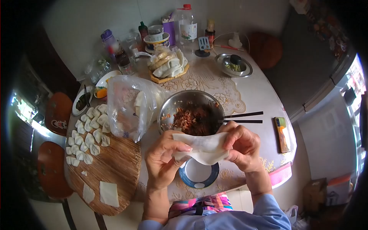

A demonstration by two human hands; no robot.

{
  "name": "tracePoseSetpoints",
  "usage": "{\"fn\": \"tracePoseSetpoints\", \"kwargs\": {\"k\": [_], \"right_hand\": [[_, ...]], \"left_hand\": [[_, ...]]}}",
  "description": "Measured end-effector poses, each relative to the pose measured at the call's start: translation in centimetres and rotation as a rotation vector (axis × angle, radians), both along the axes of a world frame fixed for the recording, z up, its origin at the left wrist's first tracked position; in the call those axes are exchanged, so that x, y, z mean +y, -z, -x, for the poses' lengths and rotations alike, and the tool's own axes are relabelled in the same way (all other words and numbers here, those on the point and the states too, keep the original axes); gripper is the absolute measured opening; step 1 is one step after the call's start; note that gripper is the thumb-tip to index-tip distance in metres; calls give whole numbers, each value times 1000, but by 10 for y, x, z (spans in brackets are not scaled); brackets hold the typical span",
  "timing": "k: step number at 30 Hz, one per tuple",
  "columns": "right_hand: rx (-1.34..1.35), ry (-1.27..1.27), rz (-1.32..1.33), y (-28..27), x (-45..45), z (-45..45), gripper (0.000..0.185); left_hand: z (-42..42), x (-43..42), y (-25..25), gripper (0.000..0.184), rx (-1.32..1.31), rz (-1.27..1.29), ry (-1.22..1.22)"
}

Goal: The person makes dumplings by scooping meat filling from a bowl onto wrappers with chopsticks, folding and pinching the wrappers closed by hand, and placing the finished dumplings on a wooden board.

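Note:
A pale dough wrapper (pixel 201 148), folded over, is stretched between my two hands above a blue-rimmed dish (pixel 183 179). My left hand (pixel 165 158) pinches its left end and my right hand (pixel 243 147) pinches its right end. Just beyond them stands a metal bowl (pixel 164 119) of reddish-brown filling (pixel 189 119), with dark chopsticks (pixel 249 115) resting over its right rim. On the round wooden board (pixel 122 161) at the left are several folded dumplings (pixel 90 140), a square wrapper (pixel 109 194) and a smaller dough piece (pixel 88 193).
A clear plastic bag (pixel 128 111) lies between board and bowl. Farther back are a basket (pixel 170 78) with bags and cloth, a large bottle (pixel 188 30) and a lidded metal dish (pixel 245 71). A phone (pixel 281 135) lies near the right edge; chairs stand at the left.

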State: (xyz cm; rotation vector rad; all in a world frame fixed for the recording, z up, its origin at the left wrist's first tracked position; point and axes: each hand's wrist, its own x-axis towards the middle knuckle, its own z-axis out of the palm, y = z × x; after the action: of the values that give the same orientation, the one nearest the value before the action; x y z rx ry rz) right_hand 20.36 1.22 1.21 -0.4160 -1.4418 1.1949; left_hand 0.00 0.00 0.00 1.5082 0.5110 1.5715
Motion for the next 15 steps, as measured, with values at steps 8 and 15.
{"fn": "tracePoseSetpoints", "kwargs": {"k": [8,15], "right_hand": [[112,118,-19,0,-1,11,6],[248,72,154,1,-3,14,6]], "left_hand": [[-13,-6,-8,11,-280,287,-126],[-14,-6,-6,15,-438,410,61]]}}
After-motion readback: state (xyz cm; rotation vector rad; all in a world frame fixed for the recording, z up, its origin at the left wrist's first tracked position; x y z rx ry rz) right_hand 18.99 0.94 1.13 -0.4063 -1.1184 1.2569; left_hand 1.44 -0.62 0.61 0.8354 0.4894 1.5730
